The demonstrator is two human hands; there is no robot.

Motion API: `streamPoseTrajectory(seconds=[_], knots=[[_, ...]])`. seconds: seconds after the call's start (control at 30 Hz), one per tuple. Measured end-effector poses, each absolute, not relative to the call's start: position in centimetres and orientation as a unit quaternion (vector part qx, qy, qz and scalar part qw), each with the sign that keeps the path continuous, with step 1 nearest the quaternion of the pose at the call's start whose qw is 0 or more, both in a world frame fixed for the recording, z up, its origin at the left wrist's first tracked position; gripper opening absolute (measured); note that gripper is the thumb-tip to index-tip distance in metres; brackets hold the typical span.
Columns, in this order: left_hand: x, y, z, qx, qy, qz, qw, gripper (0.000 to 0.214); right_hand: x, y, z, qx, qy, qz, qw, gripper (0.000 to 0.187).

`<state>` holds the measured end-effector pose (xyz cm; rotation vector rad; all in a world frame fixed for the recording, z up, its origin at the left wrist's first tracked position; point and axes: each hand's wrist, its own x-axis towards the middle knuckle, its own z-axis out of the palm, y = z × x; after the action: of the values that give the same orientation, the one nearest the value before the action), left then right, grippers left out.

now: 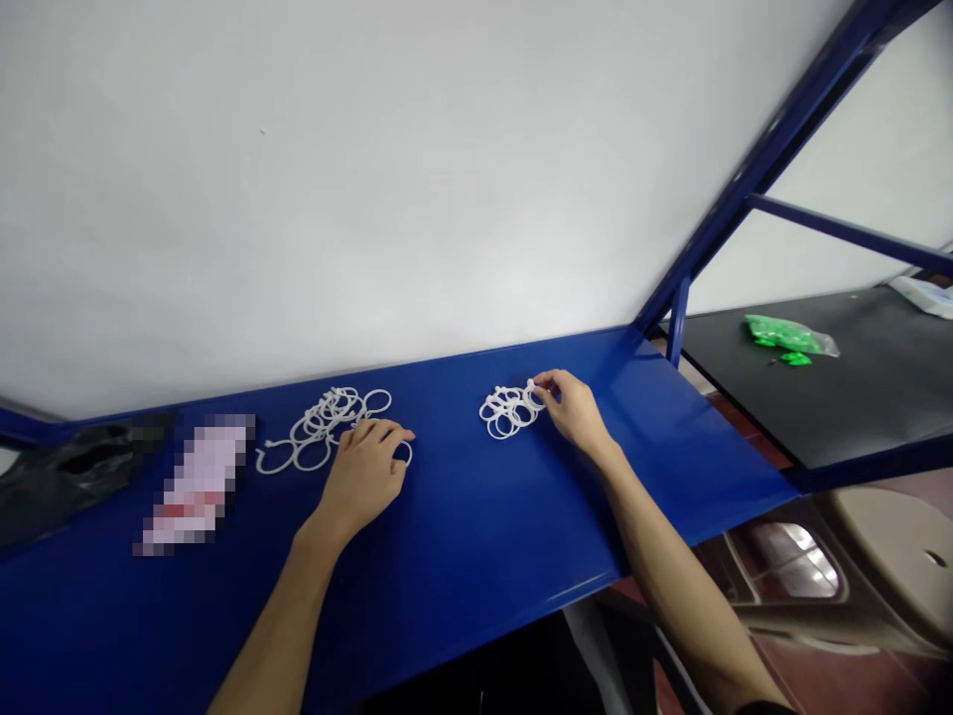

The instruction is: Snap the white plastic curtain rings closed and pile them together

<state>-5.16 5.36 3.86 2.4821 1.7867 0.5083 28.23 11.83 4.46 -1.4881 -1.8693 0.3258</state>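
On the blue tabletop (462,536) lie two groups of white plastic rings that look like shower curtain rings. The larger, loose pile (317,422) is on the left, some of its rings unclasped. My left hand (364,477) rests over the near right side of this pile, fingers bent and apart; part of one ring (406,452) shows between thumb and fingers. A smaller cluster (504,412) lies to the right, its rings overlapping and looking closed. At its right edge, my right hand (570,405) pinches a white ring (530,387) between thumb and forefinger.
A pixelated pink-and-white packet (201,477) and a black plastic bag (67,477) lie at the left. A white wall backs the table. Blue frame bars (745,179) rise at right, beside a black table (804,397) with a bag of green pieces (789,335). A beige stool (893,546) stands below.
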Motion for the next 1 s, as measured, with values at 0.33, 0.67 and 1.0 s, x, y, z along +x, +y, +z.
streamPoseTrajectory(seconds=[0.33,0.67,1.0], knots=[[-5.2,5.6,3.7,0.788,0.595,0.151,0.049,0.018,29.3,11.9,4.2,-0.591,-0.757,0.157,0.232,0.009],[-4.4,5.4,4.3,0.777,0.601,0.174,0.067,0.017,29.0,11.8,4.4,-0.616,-0.745,0.131,0.22,0.016],[-2.7,5.1,4.2,0.748,0.584,0.29,0.125,0.01,26.5,10.3,5.4,-0.528,-0.754,0.094,0.379,0.015]])
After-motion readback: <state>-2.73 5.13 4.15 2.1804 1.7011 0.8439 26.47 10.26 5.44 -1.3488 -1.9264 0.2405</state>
